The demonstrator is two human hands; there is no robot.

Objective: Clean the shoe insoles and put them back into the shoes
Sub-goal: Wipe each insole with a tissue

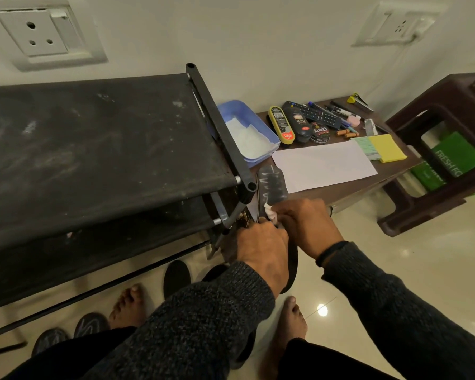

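- Head view: the left hand [261, 242] grips a dark insole [272, 187] near its middle. Its fingers curl under the insole, so most of them are hidden.
- The right hand [305, 223] pinches a small white cloth [269, 211] and presses it on the insole. The fingertips are hidden behind the cloth and the knuckles.
- The insole sticks up and away from the hands, in front of the corner of the black shoe rack [93, 138]. Only its far end shows, with pale zigzag marks on it. The near end is hidden behind the hands and is hard to make out.
- A dark shoe [292, 270] hangs low behind the left wrist. Most of it is covered by the arm, so I cannot tell what holds it.
- More dark shoes [91, 323] sit on the floor under the rack, by the person's bare feet. They are cut off by the legs.
- The rack's top is dusty, and its frame stands close to the left of the insole.
- Beyond the hands is a low brown table [340, 190]. On it are a blue tray [247, 133] with white stuff inside, shoe polish tins [299, 126], a remote [313, 113], pens, a white sheet of paper [324, 165] and a yellow pad [387, 148].
- A brown plastic stool [436, 160] stands at the right, cut off by the edge.
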